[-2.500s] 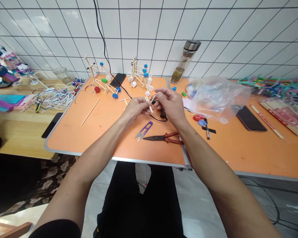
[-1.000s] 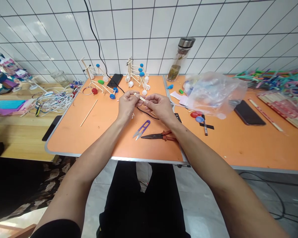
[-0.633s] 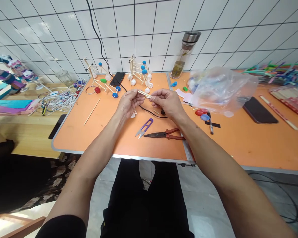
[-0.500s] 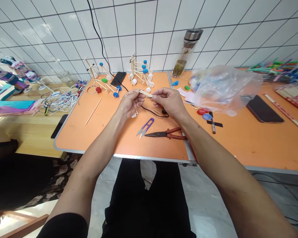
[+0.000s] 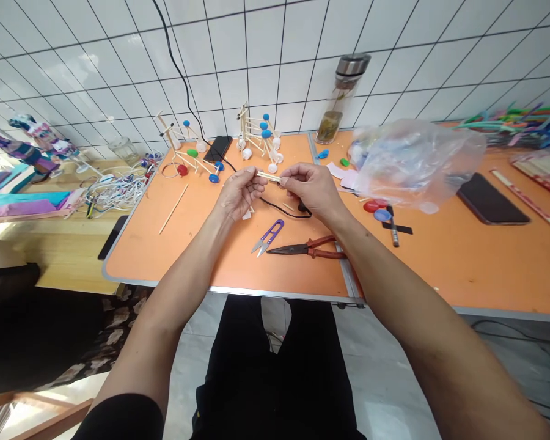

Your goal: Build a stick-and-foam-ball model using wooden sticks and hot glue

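Note:
Between both hands, above the orange table [image 5: 137, 260], is a small bundle of short wooden sticks [image 5: 268, 176]. My left hand [image 5: 239, 190] pinches its left end between thumb and fingers. At the right end, my right hand [image 5: 312, 186] grips it with closed fingertips, which hide that end. Below the hands lie purple thread snips [image 5: 271, 232] with their blades apart and long-nose pliers [image 5: 297, 249] with red handles. A single wooden stick [image 5: 173, 209] rests to the left. Behind the hands stand two stick models with coloured caps, one with a green cap [image 5: 192, 153], the other with blue caps [image 5: 266, 133].
A glass tea bottle [image 5: 340, 101] stands by the tiled wall. Right of it is a clear plastic bag [image 5: 421, 162], then a dark phone [image 5: 492, 198]. A black cable [image 5: 183, 73] crosses the table behind my hands. A person in dark clothing [image 5: 41, 330] sits at left.
The view has shifted slightly. Both hands keep their hold on the wooden sticks, which have tilted a little closer to level.

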Tool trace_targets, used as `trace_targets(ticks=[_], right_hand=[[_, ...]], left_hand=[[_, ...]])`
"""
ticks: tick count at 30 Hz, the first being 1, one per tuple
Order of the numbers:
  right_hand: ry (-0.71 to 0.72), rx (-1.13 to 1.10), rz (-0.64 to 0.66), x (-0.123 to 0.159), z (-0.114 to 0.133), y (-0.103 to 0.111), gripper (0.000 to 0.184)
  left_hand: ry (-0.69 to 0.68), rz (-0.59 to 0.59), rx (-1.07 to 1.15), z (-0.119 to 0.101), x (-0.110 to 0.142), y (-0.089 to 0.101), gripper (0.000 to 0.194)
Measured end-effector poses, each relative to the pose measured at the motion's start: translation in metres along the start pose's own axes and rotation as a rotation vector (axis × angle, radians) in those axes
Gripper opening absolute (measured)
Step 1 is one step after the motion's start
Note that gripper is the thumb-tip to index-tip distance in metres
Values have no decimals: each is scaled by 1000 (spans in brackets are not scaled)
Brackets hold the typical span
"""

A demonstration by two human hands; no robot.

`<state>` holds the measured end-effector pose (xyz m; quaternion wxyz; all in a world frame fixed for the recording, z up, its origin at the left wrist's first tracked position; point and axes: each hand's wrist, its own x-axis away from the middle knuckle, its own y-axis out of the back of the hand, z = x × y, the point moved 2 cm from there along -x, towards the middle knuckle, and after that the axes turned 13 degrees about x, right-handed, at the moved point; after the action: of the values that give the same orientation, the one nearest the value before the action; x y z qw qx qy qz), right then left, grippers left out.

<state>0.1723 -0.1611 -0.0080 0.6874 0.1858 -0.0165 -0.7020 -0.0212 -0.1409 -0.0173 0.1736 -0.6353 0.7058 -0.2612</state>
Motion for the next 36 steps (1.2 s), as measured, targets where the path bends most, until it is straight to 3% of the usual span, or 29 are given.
trace_targets(ticks=[6, 13, 27, 36], right_hand=[[64, 38, 5, -3, -3, -1, 16], [13, -170, 38, -4, -11, -6, 38], [-6, -107, -27, -1, -6, -3, 36], [-26, -84, -46, -1, -5, -1, 27]], left_hand=[[-137, -29, -157, -1, 3, -2, 24], [-202, -69, -59, -1, -2, 3, 23], [-205, -49, -78, 1, 0, -1, 25], [-157, -6, -159, 3, 3, -3, 43]])
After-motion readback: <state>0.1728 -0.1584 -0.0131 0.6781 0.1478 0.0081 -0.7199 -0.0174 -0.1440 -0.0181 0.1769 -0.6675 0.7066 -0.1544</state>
